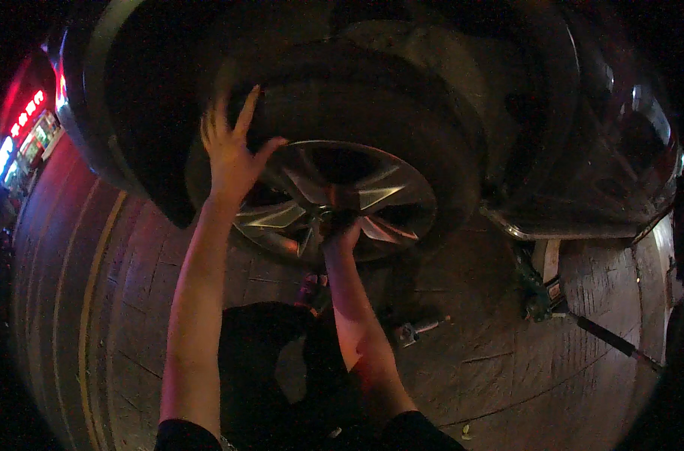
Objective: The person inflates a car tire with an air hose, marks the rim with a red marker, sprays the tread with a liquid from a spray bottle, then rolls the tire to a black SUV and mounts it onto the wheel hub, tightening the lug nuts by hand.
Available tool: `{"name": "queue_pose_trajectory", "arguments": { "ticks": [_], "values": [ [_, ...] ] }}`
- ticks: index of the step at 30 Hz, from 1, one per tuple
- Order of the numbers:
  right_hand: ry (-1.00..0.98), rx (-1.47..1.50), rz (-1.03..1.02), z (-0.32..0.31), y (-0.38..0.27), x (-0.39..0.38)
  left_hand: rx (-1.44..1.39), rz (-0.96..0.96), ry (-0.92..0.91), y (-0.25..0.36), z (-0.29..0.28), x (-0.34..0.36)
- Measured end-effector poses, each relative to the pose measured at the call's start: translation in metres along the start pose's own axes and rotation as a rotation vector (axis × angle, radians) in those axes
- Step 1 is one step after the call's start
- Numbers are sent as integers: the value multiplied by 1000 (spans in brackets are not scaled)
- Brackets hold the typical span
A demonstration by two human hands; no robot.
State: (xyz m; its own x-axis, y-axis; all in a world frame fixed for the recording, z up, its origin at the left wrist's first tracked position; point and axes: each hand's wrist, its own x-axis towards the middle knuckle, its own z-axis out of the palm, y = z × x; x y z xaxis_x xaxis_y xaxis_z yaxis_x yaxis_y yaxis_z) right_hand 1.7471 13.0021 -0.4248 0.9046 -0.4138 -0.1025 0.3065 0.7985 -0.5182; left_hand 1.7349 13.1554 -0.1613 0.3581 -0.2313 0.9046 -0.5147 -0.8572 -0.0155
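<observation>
A car wheel with a silver spoked rim [379, 192] and black tyre [372, 98] sits in the wheel arch of a dark car. My left hand [233, 146] is raised, fingers spread, against the tyre's left side at the rim's edge. My right hand [340, 229] reaches into the hub at the rim's centre; its fingers are closed around something there, but darkness hides what it is.
A jack [537, 289] stands under the car sill at right, with a long handle [612, 342] running right. A small metal tool [413, 329] lies on the paved ground by my right forearm. My dark knee is below. Lit shop signs glow far left.
</observation>
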Motion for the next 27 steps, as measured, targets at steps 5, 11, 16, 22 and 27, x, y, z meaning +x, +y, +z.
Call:
{"name": "queue_pose_trajectory", "arguments": {
  "ticks": [5,11,16,22,27],
  "values": [
    [-88,-578,-190,0,24,-22,71,-17,-88,-29,-10,-7],
    [262,-225,108,-16,63,-10,125,-19,-94,-41,-13,-14],
    [-373,264,-138,-81,9,57,1,-7,2,-1,19,6],
    [10,363,132,33,-10,-22,48,-19,-30,-25,-5,-6],
    [-253,-152,76,15,-29,-10,31,-6,-12,-14,3,2]
  ]
}}
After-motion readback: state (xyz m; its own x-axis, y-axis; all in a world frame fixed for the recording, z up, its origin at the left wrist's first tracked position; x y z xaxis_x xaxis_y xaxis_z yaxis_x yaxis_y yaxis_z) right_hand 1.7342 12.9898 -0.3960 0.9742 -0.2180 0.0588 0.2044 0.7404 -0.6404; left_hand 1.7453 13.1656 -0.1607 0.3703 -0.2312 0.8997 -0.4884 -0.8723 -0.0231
